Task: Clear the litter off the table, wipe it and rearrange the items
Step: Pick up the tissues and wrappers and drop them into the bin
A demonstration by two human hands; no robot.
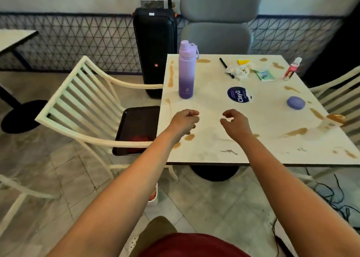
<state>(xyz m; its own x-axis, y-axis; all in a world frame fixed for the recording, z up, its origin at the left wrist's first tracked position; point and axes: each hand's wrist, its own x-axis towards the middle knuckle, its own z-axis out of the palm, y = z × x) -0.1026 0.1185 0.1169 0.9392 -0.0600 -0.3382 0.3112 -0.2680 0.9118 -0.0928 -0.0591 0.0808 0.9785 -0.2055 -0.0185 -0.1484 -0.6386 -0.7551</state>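
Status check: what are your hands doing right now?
Left hand, right hand empty, loosely curled over table. Crumpled tissue untouched. Purple bottle stands nearby.

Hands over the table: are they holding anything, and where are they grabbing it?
Nothing is held. The left hand and the right hand hover over the stained table with loosely curled, empty fingers, away from the bottle.

A white table point(253, 139) streaked with brown stains point(171, 75) carries a bottle point(186, 69) fading from pale lilac to deeper purple, a dark blue round sticker point(239, 94) lettered in white, a purple oval case point(295, 103), a yellow scrap point(242, 62) and crumpled white tissue point(238, 71). Beside it stand a white slatted chair point(78, 100), a grey padded chair point(218, 21) and a black speaker point(154, 50).
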